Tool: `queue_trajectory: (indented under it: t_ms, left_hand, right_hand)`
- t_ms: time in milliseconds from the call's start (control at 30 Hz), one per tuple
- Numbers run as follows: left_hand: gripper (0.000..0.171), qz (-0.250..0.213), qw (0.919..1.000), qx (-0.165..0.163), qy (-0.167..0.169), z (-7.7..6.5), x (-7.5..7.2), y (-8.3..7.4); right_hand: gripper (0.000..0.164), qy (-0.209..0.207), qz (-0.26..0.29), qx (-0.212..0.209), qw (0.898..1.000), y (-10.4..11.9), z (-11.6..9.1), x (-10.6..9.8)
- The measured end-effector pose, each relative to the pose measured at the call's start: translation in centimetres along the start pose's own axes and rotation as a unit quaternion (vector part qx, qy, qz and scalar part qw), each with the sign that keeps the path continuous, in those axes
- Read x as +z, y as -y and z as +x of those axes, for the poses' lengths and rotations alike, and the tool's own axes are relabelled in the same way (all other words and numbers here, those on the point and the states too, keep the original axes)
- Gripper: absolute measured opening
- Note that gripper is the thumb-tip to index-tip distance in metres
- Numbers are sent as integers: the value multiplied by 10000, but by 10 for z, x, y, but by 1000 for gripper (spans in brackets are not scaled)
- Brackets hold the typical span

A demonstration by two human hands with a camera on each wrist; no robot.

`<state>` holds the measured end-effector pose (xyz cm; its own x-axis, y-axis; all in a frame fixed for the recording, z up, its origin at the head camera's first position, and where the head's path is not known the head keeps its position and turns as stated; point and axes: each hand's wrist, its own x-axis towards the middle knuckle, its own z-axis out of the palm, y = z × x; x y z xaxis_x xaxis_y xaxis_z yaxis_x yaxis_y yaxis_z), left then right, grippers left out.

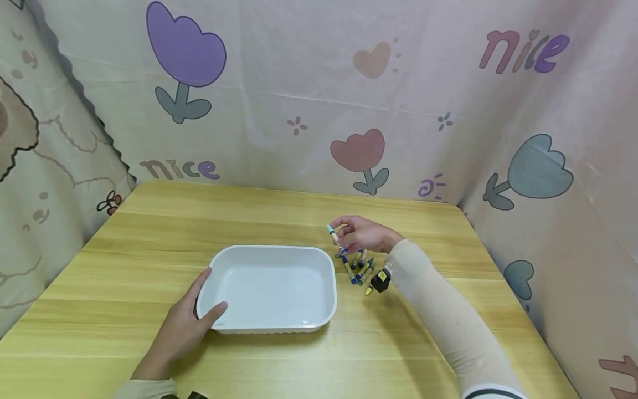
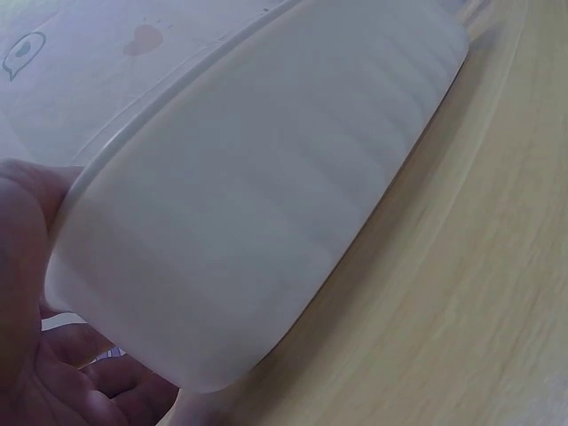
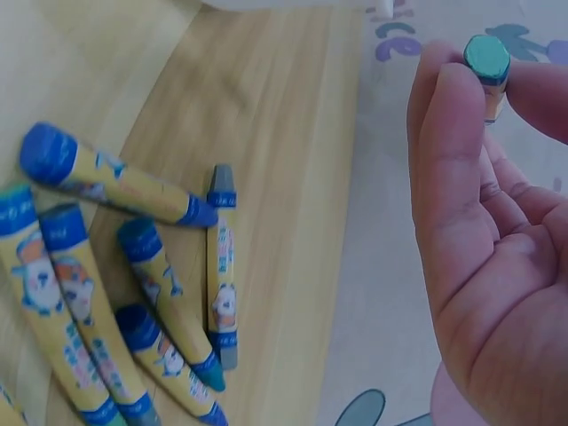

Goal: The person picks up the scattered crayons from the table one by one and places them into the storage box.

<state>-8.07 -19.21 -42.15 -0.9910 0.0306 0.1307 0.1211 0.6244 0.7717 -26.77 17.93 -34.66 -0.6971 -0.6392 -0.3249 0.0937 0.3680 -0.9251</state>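
My left hand (image 1: 179, 326) grips the left end of a white plastic tray (image 1: 274, 291), thumb over the rim and the other fingers along the outside. The left wrist view shows the tray's ribbed outer wall (image 2: 257, 195) close up. Beyond the tray's right end, my right hand (image 1: 368, 235) pinches a light green crayon (image 3: 487, 60) between thumb and fingertips, raised above the table. Below that hand lies a loose pile of crayons (image 1: 350, 270) in yellow wrappers with blue bands. Several of them, blue, green and grey-tipped, show in the right wrist view.
The wood-grain table (image 1: 279, 368) carries the tray and the pile. A printed curtain (image 1: 279, 72) hangs behind the table and down both sides. A black wrist camera (image 1: 381, 280) sits under my right wrist, close over the pile's near edge, beside one yellow crayon (image 1: 369, 290).
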Motion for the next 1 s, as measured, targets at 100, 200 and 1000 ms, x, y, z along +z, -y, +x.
queue_trajectory:
  t_ms: [100,200,1000]
  left_hand:
    - [79,1,10000,-34,32,1,0,0]
    - [80,-7,10000,-53,51,1,0,-1]
    - [80,6,10000,-55,50,1,0,1]
  right_hand:
    - [53,67,-55,35,10000,3,1,3]
    - [52,87,-152,66,9998,7,2,8]
    - [41,531,-1093,451,9916,34,30,51]
